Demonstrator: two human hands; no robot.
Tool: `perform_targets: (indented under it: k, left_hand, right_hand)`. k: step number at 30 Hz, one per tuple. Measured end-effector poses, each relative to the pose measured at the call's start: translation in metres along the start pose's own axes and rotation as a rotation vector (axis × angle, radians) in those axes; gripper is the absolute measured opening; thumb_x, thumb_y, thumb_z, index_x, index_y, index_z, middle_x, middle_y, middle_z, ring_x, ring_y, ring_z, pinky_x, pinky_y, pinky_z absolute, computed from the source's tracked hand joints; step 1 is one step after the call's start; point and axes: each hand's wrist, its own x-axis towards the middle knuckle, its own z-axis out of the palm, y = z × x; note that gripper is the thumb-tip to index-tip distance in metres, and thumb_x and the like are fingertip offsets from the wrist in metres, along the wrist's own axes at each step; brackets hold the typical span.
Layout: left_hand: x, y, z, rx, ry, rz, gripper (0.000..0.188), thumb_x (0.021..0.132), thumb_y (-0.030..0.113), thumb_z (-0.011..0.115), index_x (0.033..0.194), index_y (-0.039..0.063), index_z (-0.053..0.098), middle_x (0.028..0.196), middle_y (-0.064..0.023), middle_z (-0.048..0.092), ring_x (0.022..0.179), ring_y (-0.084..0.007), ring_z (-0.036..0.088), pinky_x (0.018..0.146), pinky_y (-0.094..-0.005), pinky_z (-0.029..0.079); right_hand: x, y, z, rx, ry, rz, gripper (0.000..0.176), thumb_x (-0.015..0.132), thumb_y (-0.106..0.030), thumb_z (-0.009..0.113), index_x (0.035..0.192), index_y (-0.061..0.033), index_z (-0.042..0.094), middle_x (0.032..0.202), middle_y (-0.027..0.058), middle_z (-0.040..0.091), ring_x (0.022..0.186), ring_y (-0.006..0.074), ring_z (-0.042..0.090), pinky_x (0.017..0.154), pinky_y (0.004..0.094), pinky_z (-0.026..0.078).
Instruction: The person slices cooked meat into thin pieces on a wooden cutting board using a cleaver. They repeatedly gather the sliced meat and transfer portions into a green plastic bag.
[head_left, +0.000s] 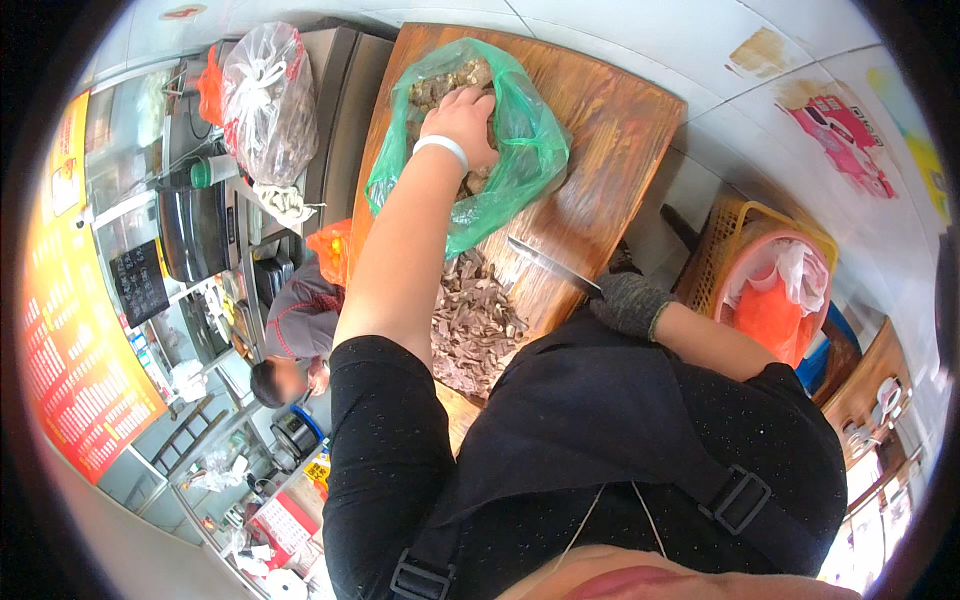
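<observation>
My left hand (463, 124), bare with a white band at the wrist, reaches into a green plastic bag (536, 154) on the wooden table (600, 105). Its fingers rest on knobbly brown pieces of food (431, 90); whether they grip one is hidden. My right hand (634, 304), in a dark grey knitted glove, holds a knife (551, 264) by its handle at the table's near right edge. The blade lies low over the wood and points up-left, towards the bag. A heap of brown cut strips of food (476, 326) lies on the table between my arms, below the bag.
A tiled wall (637, 45) borders the table's far side. At right stands a yellow plastic basket (709, 255) with a pink tub (817, 300) holding plastic bags. At left, a full clear bag (270, 112) sits on a metal appliance; another person (300, 315) is beyond the table's left side.
</observation>
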Motion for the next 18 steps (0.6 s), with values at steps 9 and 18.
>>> perform_targets:
  k: [9,18]
  left_hand:
    - [-0.013,0.026,-0.025,0.326,-0.049,-0.057,0.063,0.070,0.031,0.084,0.128,0.024,0.060,0.126,-0.0067,0.061,0.125,-0.0338,0.054,0.105,-0.0499,0.046]
    - [-0.108,-0.058,-0.036,-0.572,0.123,-0.235,0.083,0.070,0.027,0.085,0.143,0.008,0.050,0.123,-0.0138,0.065,0.108,-0.0308,0.065,0.097,-0.0405,0.053]
  right_hand:
    - [-0.005,0.012,0.007,0.098,0.011,0.062,0.039,0.089,-0.029,0.062,0.113,0.0025,0.066,0.101,0.0286,0.069,0.097,0.0430,0.068,0.088,0.0489,0.053]
    - [-0.016,0.002,0.004,-0.009,0.149,-0.106,0.038,0.091,-0.033,0.058,0.105,0.0007,0.070,0.104,0.0272,0.070,0.098,0.0435,0.068,0.089,0.0506,0.054]
